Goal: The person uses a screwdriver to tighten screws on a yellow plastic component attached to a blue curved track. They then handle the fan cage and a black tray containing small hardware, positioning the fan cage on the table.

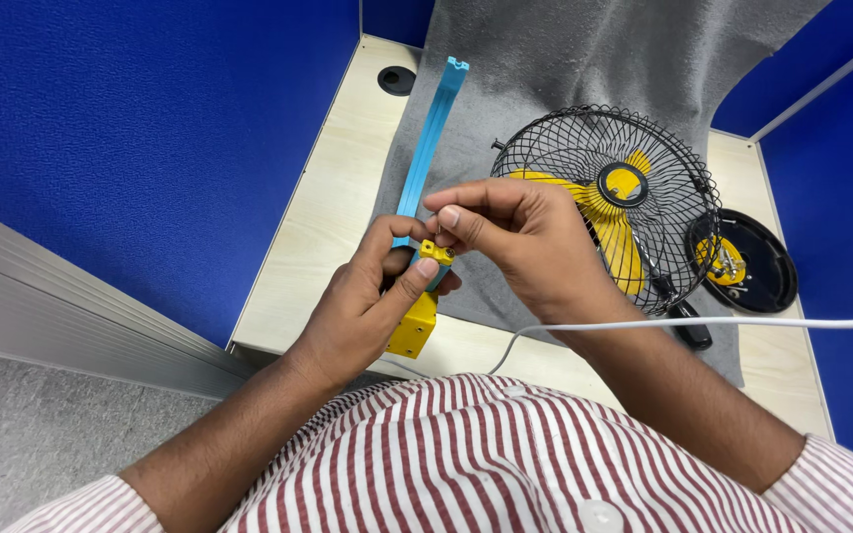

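Your left hand grips the yellow block under the blue rail, your right hand pinching its yellow clip, left of the fan.

head view, steeply down, close

An office cubicle used as a repair station: blue fabric partitions enclose a pale wooden worktop with a cable port, spread with grey felt; grey carpet below.
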